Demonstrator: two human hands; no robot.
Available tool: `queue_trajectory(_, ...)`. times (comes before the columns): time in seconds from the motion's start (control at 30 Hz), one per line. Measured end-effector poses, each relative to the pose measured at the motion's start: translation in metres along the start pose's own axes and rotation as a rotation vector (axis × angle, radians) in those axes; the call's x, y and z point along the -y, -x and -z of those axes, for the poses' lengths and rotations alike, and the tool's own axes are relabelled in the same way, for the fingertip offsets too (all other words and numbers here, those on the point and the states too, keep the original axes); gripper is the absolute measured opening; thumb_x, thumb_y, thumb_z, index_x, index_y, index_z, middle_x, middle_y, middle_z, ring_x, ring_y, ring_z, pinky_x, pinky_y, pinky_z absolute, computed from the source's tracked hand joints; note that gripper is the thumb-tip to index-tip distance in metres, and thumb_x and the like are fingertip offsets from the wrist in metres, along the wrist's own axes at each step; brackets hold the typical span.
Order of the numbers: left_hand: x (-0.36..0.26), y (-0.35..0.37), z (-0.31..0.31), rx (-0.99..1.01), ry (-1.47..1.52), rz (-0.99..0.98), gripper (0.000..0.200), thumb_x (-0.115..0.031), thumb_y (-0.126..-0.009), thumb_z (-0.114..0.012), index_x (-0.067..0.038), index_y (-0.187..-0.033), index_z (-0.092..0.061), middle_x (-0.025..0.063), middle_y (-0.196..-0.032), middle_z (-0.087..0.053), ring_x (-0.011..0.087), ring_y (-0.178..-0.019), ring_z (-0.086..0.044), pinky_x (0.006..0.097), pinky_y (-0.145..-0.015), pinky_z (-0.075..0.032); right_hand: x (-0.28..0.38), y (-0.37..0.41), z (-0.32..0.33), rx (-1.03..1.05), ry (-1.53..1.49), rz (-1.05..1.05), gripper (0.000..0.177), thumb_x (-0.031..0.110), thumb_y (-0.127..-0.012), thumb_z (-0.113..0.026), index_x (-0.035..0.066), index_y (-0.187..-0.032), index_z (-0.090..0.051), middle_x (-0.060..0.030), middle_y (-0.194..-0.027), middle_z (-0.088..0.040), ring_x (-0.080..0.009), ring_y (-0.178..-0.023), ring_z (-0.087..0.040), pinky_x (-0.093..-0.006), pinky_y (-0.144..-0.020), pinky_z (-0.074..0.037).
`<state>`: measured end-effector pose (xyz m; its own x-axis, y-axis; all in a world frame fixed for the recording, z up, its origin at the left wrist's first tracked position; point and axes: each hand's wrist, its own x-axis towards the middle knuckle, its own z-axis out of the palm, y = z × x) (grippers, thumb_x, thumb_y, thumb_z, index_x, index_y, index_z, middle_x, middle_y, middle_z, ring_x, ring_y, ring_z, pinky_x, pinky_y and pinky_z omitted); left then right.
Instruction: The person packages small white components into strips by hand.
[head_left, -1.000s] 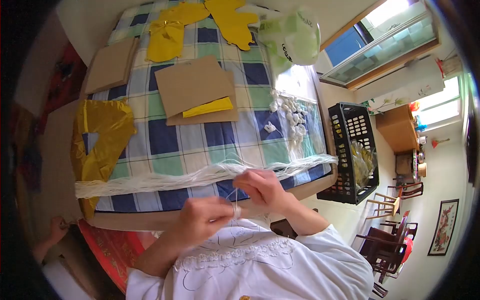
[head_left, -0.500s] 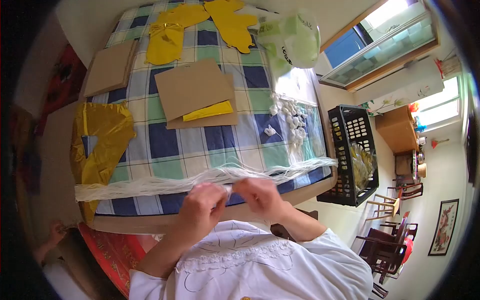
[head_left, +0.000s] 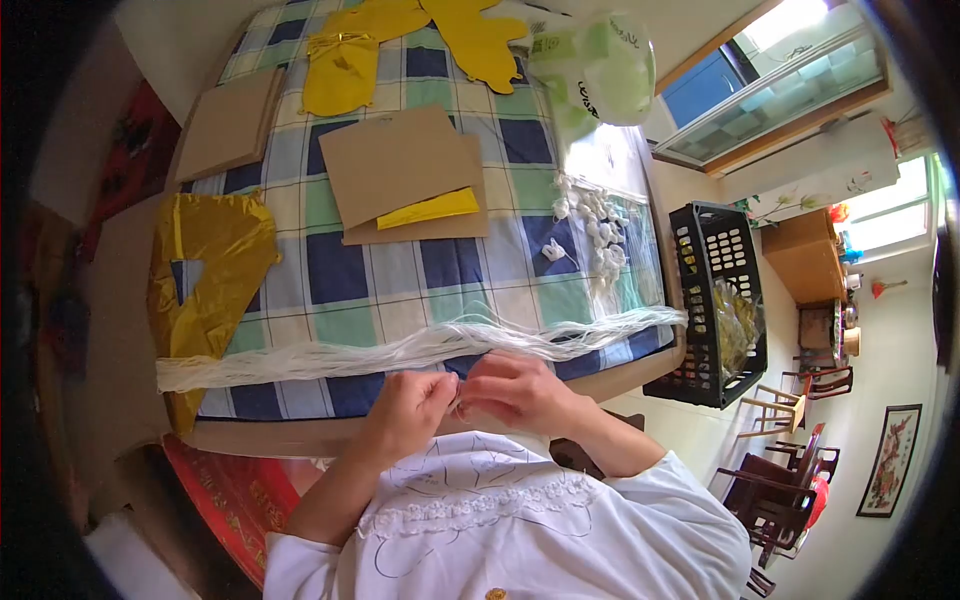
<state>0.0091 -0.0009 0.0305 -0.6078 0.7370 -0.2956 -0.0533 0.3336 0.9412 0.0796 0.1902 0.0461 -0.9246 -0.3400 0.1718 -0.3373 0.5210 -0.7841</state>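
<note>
My left hand [head_left: 413, 408] and my right hand [head_left: 518, 392] meet at the front edge of the table, fingers pinched together. Between the fingertips shows a small white bit [head_left: 457, 406], perhaps thread, mostly hidden by the fingers. Just beyond the hands a long bundle of white threads [head_left: 290, 365] lies across the checked tablecloth [head_left: 345, 308]. Farther right sit several small white thread bundles [head_left: 605, 235], with a single one [head_left: 553, 250] lying apart from them.
Brown cardboard sheets [head_left: 390, 165] with a yellow piece [head_left: 430, 207] between them lie mid-table. Gold foil cutouts [head_left: 215, 270] lie left, yellow cutouts [head_left: 470, 45] at the back. A green-white plastic bag [head_left: 600, 70] stands back right. A black crate [head_left: 690, 300] adjoins the right edge.
My right hand has come closer to my left, and its fingers have turned inward over the white bit. The view has shifted slightly. Another person's hand at lower left is no longer visible.
</note>
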Motion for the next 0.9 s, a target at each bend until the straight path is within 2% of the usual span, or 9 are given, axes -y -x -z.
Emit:
queue_trajectory(0.17,0.012,-0.005,0.005,-0.072,0.126,-0.005,0.033,-0.018,-0.095,-0.046,0.007,-0.084,-0.065,0.0053,-0.073,-0.065,0.0097,-0.071,-0.060,0.0257,-0.066,-0.049,-0.005,0.009,-0.011,-0.052,0.043,-0.037,0.019,0.002,-0.077,-0.068,0.006,-0.094,-0.063,-0.0083,-0.091,-0.057,-0.0261,-0.080,-0.059,-0.0345,-0.067,-0.049)
queue_trajectory(0.27,0.032,-0.010,-0.006,0.077,0.307,0.040,0.035,-0.020,-0.096,-0.044,0.008,-0.089,-0.064,0.0092,-0.080,-0.066,0.0136,-0.072,-0.062,0.0269,-0.069,-0.051,0.004,0.001,-0.005,-0.099,0.070,0.075,0.019,0.010,-0.080,-0.066,0.011,-0.099,-0.062,-0.0071,-0.089,-0.053,-0.0247,-0.079,-0.057,-0.0362,-0.065,-0.048)
queue_trajectory(0.37,0.028,-0.007,-0.006,0.053,0.238,0.054,0.037,-0.021,-0.097,-0.042,0.009,-0.092,-0.063,0.0125,-0.085,-0.066,0.0170,-0.074,-0.064,0.0278,-0.072,-0.052,0.003,-0.001,0.002,-0.005,0.074,0.075,0.025,0.013,-0.080,-0.067,0.012,-0.104,-0.062,-0.0064,-0.090,-0.053,-0.0237,-0.079,-0.056,-0.0357,-0.066,-0.049)
queue_trajectory(0.47,0.021,-0.005,-0.005,0.006,0.236,0.025,0.036,-0.020,-0.098,-0.043,0.009,-0.090,-0.064,0.0113,-0.084,-0.067,0.0167,-0.078,-0.065,0.0277,-0.074,-0.052,0.002,-0.001,0.000,0.036,0.120,0.087,0.027,0.014,-0.079,-0.068,0.010,-0.105,-0.062,-0.0067,-0.091,-0.052,-0.0236,-0.080,-0.056,-0.0348,-0.066,-0.049)
queue_trajectory(0.57,0.030,-0.005,-0.008,0.054,0.235,0.043,0.034,-0.021,-0.095,-0.049,0.007,-0.085,-0.065,0.0111,-0.071,-0.066,0.0120,-0.064,-0.060,0.0274,-0.064,-0.049,0.000,-0.001,-0.001,0.029,0.169,0.118,0.028,0.013,-0.078,-0.067,0.007,-0.104,-0.061,-0.0070,-0.090,-0.052,-0.0237,-0.080,-0.057,-0.0344,-0.066,-0.050)
queue_trajectory(0.67,0.019,-0.007,-0.008,0.005,0.461,0.165,0.031,-0.017,-0.094,-0.053,0.007,-0.079,-0.065,0.0099,-0.071,-0.066,0.0100,-0.065,-0.062,0.0240,-0.064,-0.052,-0.003,-0.002,-0.002,0.032,0.216,0.174,0.027,0.012,-0.077,-0.067,0.004,-0.102,-0.060,-0.0075,-0.090,-0.052,-0.0243,-0.081,-0.057,-0.0350,-0.066,-0.050)
queue_trajectory(0.77,0.031,-0.009,-0.013,-0.072,0.552,0.156,0.026,-0.016,-0.093,-0.055,0.006,-0.085,-0.065,0.0096,-0.075,-0.066,0.0131,-0.067,-0.065,0.0249,-0.065,-0.056,-0.006,-0.002,0.000,0.059,0.247,0.175,0.023,0.011,-0.077,-0.066,0.002,-0.097,-0.059,-0.0079,-0.092,-0.053,-0.0255,-0.082,-0.058,-0.0351,-0.067,-0.051)
queue_trajectory(0.87,0.037,-0.007,0.014,-0.372,0.679,0.118,0.023,-0.016,-0.093,-0.055,0.005,-0.098,-0.063,0.0108,-0.082,-0.067,0.0162,-0.069,-0.066,0.0263,-0.065,-0.057,-0.006,0.005,0.005,-0.006,0.188,0.069,0.020,0.008,-0.076,-0.066,0.002,-0.094,-0.059,-0.0080,-0.092,-0.055,-0.0265,-0.083,-0.059,-0.0349,-0.068,-0.051)
queue_trajectory(0.9,0.040,-0.009,0.009,-0.394,0.605,0.012,0.024,-0.017,-0.093,-0.055,0.003,-0.108,-0.059,0.0119,-0.088,-0.067,0.0172,-0.069,-0.067,0.0273,-0.066,-0.057,-0.006,0.007,0.005,-0.008,0.149,0.076,0.019,0.007,-0.076,-0.065,0.003,-0.093,-0.059,-0.0081,-0.092,-0.055,-0.0270,-0.083,-0.059,-0.0350,-0.068,-0.051)
